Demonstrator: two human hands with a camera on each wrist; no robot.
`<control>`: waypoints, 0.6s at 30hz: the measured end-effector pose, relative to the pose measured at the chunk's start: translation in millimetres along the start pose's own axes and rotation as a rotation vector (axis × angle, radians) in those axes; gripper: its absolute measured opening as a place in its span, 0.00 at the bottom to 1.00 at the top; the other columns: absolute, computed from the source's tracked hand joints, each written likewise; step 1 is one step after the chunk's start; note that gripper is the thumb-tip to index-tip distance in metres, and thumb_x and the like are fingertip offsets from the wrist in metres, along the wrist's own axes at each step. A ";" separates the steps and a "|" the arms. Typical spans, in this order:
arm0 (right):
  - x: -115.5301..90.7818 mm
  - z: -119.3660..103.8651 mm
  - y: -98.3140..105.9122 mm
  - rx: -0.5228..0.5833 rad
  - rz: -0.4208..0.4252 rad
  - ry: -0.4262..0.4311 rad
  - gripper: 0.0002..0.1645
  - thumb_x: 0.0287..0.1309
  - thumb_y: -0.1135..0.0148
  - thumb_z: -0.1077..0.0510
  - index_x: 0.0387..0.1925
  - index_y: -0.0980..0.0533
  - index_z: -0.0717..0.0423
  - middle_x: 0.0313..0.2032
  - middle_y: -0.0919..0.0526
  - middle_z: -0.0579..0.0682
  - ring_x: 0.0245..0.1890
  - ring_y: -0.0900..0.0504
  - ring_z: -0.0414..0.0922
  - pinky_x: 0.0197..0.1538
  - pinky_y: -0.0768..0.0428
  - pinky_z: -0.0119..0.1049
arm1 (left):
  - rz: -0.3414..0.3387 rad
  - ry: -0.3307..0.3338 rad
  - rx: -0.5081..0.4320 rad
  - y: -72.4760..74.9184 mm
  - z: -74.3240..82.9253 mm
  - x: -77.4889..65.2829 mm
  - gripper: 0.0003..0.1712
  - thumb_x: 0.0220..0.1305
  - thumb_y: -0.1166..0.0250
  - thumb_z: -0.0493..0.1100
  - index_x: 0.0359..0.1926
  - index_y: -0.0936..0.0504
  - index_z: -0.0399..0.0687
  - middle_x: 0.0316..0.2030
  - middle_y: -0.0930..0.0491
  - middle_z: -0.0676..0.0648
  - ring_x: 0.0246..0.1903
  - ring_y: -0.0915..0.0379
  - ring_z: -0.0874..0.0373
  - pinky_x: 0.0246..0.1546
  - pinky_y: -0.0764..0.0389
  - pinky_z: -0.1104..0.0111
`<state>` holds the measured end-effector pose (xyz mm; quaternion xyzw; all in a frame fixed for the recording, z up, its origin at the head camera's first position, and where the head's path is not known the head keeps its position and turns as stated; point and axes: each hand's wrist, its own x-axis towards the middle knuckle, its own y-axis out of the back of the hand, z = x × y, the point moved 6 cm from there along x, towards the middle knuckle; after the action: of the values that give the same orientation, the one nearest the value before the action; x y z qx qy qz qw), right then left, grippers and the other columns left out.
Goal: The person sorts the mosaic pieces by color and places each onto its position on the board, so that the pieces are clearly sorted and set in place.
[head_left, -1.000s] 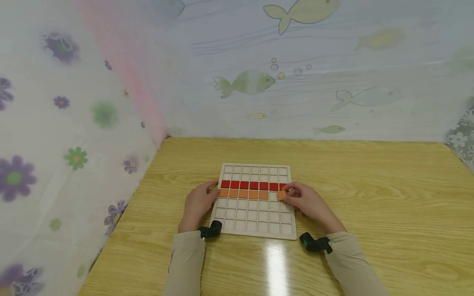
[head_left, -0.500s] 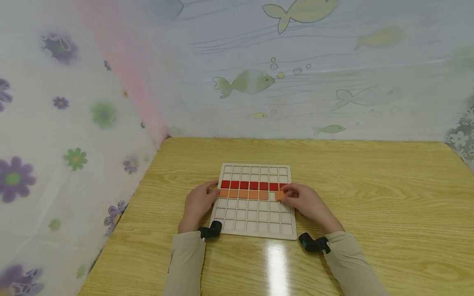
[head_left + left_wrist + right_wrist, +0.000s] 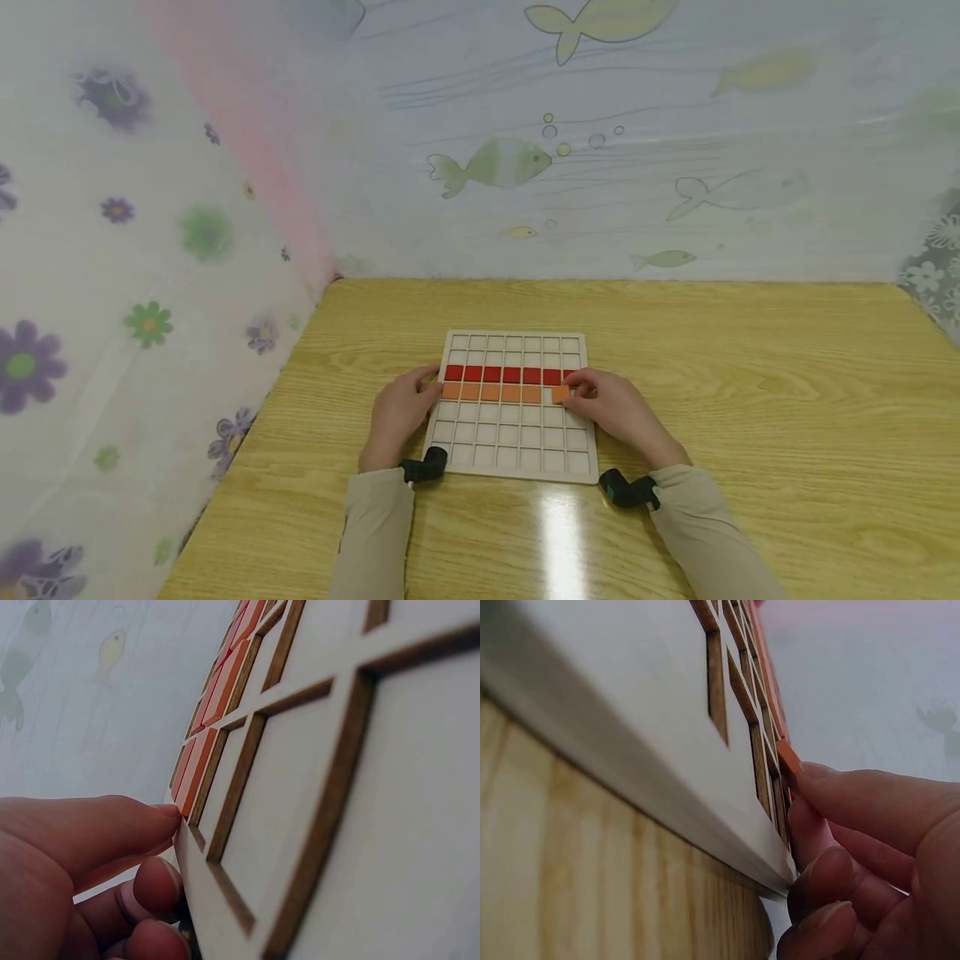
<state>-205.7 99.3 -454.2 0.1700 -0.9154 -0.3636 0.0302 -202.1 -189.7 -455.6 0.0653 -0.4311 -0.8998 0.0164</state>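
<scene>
A pale wooden grid board (image 3: 506, 433) with square recesses lies on the table. My left hand (image 3: 396, 417) grips its left edge, the thumb (image 3: 161, 814) at the end of an orange row. Between thumb and forefinger, my right hand (image 3: 621, 408) pinches an orange square tile (image 3: 560, 395). That tile is slightly tilted over the right part of the orange row, partly covering the open recess beside the last seated tile. Several orange tiles (image 3: 491, 392) fill the row from the left. Right behind them runs a row of red tiles (image 3: 492, 374), its right end partly hidden by my right fingers.
The yellow wood-grain table (image 3: 750, 375) extends well to the right of the board. Behind stands a wall covering (image 3: 600, 208) printed with fish, and at the left one with flowers (image 3: 150, 323). Black wrist cameras (image 3: 628, 490) sit at both cuffs.
My right hand has moved a little left with the orange tile, bringing it closer to the recess beside the seated orange tiles. The left hand stays at the board's edge.
</scene>
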 end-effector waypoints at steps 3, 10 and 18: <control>0.4 -0.4 -0.7 -0.009 0.009 0.013 0.17 0.51 0.38 0.54 0.45 0.25 0.54 0.27 0.25 0.42 0.28 0.29 0.40 0.34 0.32 0.36 | -0.005 0.004 0.005 -0.3 -0.1 0.5 0.21 0.60 0.44 0.52 0.56 0.27 0.59 0.15 0.28 0.53 0.13 0.35 0.58 0.15 0.37 0.67; 1.4 -1.8 -2.6 -0.045 0.018 0.026 0.17 0.51 0.38 0.55 0.44 0.24 0.53 0.25 0.26 0.42 0.24 0.31 0.40 0.31 0.33 0.35 | -0.013 0.020 0.003 -1.7 -1.9 1.1 0.22 0.61 0.44 0.51 0.56 0.27 0.59 0.17 0.26 0.54 0.14 0.33 0.58 0.17 0.35 0.67; 2.7 -4.0 -4.2 -0.083 0.030 0.010 0.17 0.49 0.37 0.54 0.43 0.24 0.53 0.23 0.28 0.42 0.23 0.32 0.40 0.29 0.34 0.35 | -0.009 0.019 0.007 -2.3 -2.3 1.5 0.21 0.61 0.44 0.52 0.56 0.27 0.60 0.16 0.27 0.54 0.13 0.34 0.58 0.16 0.36 0.67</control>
<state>-206.2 92.9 -454.3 0.1566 -0.9018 -0.3999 0.0475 -203.3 -190.2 -459.0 0.0758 -0.4337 -0.8977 0.0161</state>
